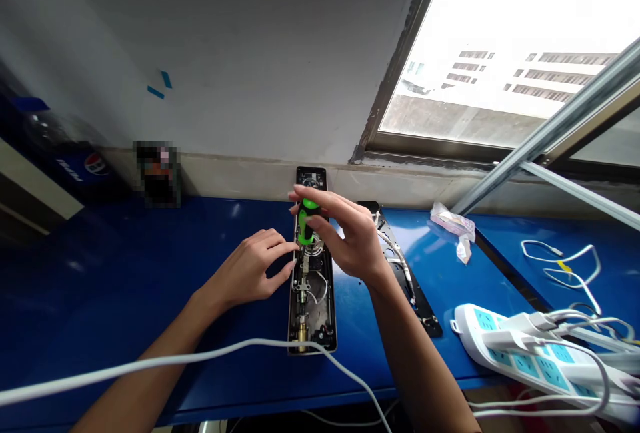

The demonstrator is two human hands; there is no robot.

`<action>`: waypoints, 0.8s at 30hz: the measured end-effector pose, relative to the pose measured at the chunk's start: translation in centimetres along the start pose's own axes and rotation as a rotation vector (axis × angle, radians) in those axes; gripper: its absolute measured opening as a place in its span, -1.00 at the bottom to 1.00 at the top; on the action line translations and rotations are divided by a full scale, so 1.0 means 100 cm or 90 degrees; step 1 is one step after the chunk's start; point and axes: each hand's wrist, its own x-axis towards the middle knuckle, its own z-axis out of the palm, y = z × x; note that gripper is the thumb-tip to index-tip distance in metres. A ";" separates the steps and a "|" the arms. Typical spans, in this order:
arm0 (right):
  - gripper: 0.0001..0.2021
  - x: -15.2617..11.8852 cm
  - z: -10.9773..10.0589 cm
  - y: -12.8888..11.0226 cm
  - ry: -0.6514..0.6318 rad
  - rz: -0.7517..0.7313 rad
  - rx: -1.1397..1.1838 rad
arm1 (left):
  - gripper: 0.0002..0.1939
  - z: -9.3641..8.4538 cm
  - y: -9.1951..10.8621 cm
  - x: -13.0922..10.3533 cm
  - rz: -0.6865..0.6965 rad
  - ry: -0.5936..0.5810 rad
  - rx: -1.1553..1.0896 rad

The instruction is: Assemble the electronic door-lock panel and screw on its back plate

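Observation:
A long, narrow black metal device casing [327, 316] lies lengthwise in front of me, its inside showing a brass fitting, metal parts and thin white wires. My right hand [345, 226] is closed round the green and black handle of a screwdriver [303, 223], held upright over the casing's middle. The screwdriver's tip is hard to make out among the parts. At the casing's left edge rests my left hand [263, 263], index finger and thumb stretched apart, the index fingertip close below the screwdriver handle. Behind my right forearm lies a black perforated plate [425, 316] with white wires.
A white power strip [520, 353] with plugs and cables sits at the right. A white cable [240, 345] crosses over the casing's near end. Plastic packaging [453, 223] and a coiled cable [565, 266] lie on the blue table [125, 273]. A Pepsi bottle [75, 159] stands far left.

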 end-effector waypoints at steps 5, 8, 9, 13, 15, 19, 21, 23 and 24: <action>-0.73 0.001 0.001 0.001 0.035 -0.031 -0.098 | -0.81 0.000 0.000 0.000 -0.002 0.013 0.008; -0.60 0.000 0.000 -0.002 -0.031 0.004 -0.045 | -0.80 -0.001 0.001 0.000 -0.009 0.001 -0.002; -0.57 0.000 0.001 -0.002 -0.044 0.008 -0.023 | -0.80 -0.001 0.001 0.000 -0.010 0.000 -0.004; -0.73 0.001 0.004 -0.001 0.011 -0.030 -0.059 | -0.83 -0.001 0.002 0.000 -0.007 0.007 0.007; -0.76 0.001 0.005 0.000 0.033 -0.038 -0.105 | -0.83 -0.001 0.002 0.000 -0.009 0.005 0.008; -0.62 0.000 0.002 -0.002 -0.037 -0.002 -0.048 | -0.80 -0.001 0.002 0.000 -0.017 -0.008 0.000; -0.58 0.001 0.001 -0.003 -0.049 -0.011 -0.002 | -0.80 -0.001 0.003 0.000 -0.018 -0.007 -0.003; -0.64 0.001 0.002 -0.002 -0.019 -0.030 -0.012 | -0.81 -0.001 0.004 0.001 -0.016 -0.006 -0.005; -0.69 0.002 0.002 -0.001 0.004 -0.036 -0.039 | -0.82 -0.001 0.004 0.001 -0.016 -0.003 -0.004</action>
